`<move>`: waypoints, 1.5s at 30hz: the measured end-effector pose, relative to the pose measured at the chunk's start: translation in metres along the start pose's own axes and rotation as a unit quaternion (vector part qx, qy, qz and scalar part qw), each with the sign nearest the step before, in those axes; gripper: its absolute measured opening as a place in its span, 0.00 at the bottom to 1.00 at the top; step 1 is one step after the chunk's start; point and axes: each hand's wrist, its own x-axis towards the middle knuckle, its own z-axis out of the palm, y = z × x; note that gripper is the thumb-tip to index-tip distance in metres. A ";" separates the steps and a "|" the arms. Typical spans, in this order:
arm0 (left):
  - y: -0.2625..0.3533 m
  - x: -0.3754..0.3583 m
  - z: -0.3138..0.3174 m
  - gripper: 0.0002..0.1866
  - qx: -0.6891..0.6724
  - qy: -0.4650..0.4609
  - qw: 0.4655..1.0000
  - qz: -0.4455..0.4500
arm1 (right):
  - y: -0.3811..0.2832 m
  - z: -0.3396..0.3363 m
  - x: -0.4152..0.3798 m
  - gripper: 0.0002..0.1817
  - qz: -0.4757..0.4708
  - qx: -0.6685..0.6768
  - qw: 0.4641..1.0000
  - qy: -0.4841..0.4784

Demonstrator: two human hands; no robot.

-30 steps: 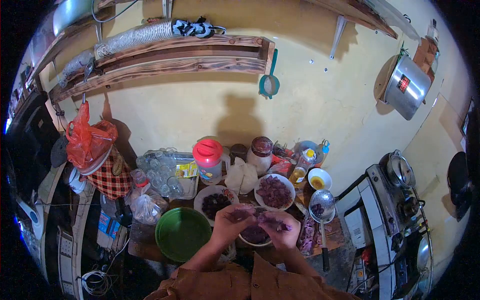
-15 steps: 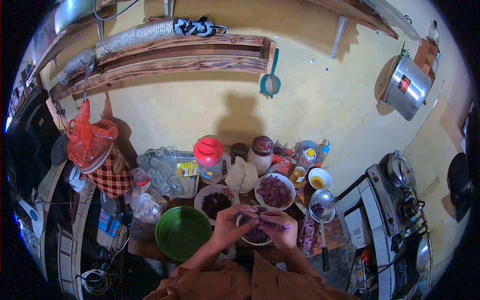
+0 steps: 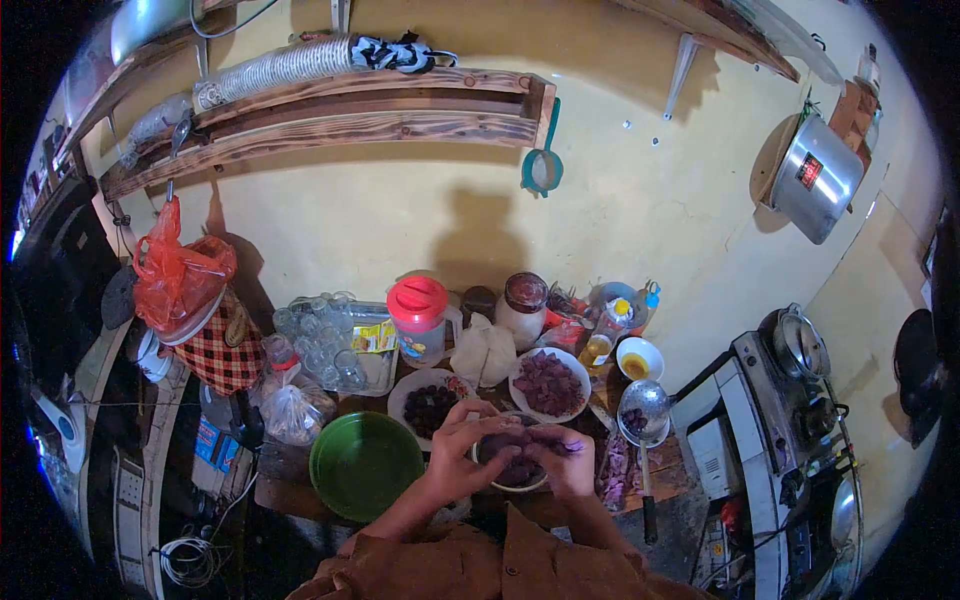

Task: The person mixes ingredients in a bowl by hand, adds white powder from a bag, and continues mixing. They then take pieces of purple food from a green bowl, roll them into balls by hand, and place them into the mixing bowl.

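Over a bowl of purple mash (image 3: 520, 474), both hands meet around a small purple lump (image 3: 507, 439) that looks like purple sweet potato dough. My left hand (image 3: 462, 452) curls its fingers and thumb about the lump's left side. From the right, my right hand (image 3: 560, 462) presses its fingers on it, with purple smears on the skin. Behind the hands stands a plate of purple sweet potato chunks (image 3: 550, 385). To the left is a plate of dark purple balls (image 3: 433, 405), partly covered by my left hand.
A green basin (image 3: 366, 468) stands left. Right are a skimmer (image 3: 645, 404) across a bowl, purple peelings (image 3: 614, 470) and a bowl of yellowish liquid (image 3: 638, 358). Behind are a red-lidded pitcher (image 3: 418, 318), an oil bottle (image 3: 597, 350) and a glassware tray (image 3: 372, 374). A stove (image 3: 785, 400) stands far right.
My left hand's fingers have lifted and opened somewhat around the purple lump, which shows more now. My right hand has shifted slightly and stays on the lump.
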 end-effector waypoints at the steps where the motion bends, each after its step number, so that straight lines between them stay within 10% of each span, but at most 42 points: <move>1: -0.002 0.000 0.000 0.12 0.022 -0.014 0.999 0.027 | 0.001 -0.001 0.001 0.12 0.001 0.000 1.000 0.000; 9: -0.001 -0.001 0.000 0.13 -0.125 -0.001 0.990 -0.072 | -0.013 -0.006 0.002 0.12 0.136 0.139 0.977 -0.088; 27: -0.011 -0.008 0.001 0.28 -0.005 -0.047 0.997 0.062 | -0.006 -0.006 0.001 0.10 0.188 0.294 0.933 -0.091; 29: -0.006 -0.011 0.010 0.31 -0.219 0.055 0.973 -0.044 | -0.002 -0.007 0.000 0.11 0.187 0.298 0.932 -0.083; 45: -0.013 -0.025 0.025 0.40 -0.049 0.065 0.992 -0.094 | -0.008 0.002 -0.002 0.09 0.147 0.285 0.947 -0.029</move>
